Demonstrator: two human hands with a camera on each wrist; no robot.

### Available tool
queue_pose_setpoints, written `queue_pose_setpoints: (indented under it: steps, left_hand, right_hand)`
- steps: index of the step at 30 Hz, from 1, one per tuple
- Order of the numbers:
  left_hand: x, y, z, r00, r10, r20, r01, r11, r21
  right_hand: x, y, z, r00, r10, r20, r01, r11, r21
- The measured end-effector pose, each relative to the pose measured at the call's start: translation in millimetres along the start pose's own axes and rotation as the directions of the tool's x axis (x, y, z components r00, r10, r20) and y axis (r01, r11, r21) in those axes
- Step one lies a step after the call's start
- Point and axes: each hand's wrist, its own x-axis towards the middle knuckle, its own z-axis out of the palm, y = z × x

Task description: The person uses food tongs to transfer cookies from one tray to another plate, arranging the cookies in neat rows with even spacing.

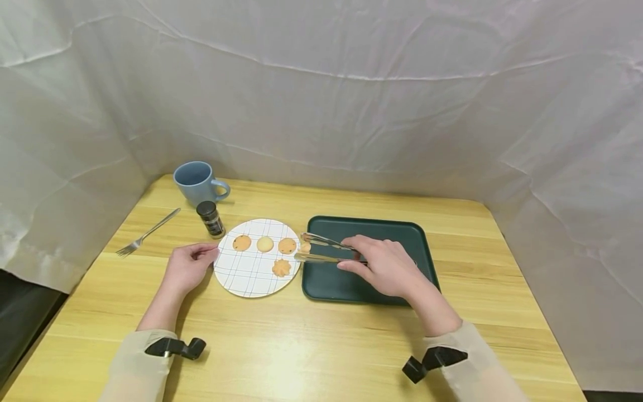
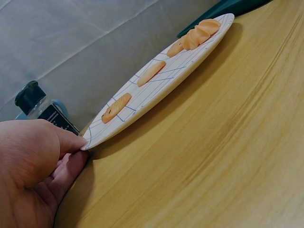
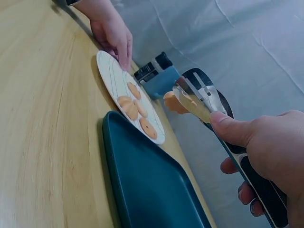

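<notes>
My left hand (image 1: 187,269) pinches the left rim of a round white plate (image 1: 241,279) with blue lines, thumb over the edge and fingers below it in the left wrist view. Several cookies lie on the plate, among them a plain round one (image 1: 265,244) and a ridged flower-shaped one (image 1: 282,268). In my right hand (image 1: 385,267) are metal serving tongs (image 1: 321,258), pointing left across a dark green tray (image 1: 351,285). Between their tips sits another ridged cookie (image 3: 174,103), held up above the gap between plate and tray in the head view.
Behind the plate on the left stand a blue mug (image 1: 198,187) and a small black-capped seasoning jar (image 1: 211,219). A fork (image 1: 149,231) lies at the far left of the wooden table (image 1: 281,346). Pale cloth (image 1: 321,123) hangs around the table's back and sides.
</notes>
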Motion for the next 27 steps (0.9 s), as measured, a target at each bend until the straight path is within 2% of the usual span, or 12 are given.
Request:
queue_pose_setpoints:
  steps: [14, 27]
  left_hand:
    - [-1.2, 1.4, -1.2, 1.000, 0.005, -0.004, -0.005, 1.000, -0.004]
    - [-0.4, 0.9, -0.7, 1.000, 0.009, -0.003, -0.009, 1.000, -0.007]
  right_hand:
    - [23, -15, 16, 0.998, -0.064, 0.014, 0.064, 0.998, 0.010]
    - [47, -32, 35, 0.993, -0.100, 0.066, 0.099, 0.995, 0.018]
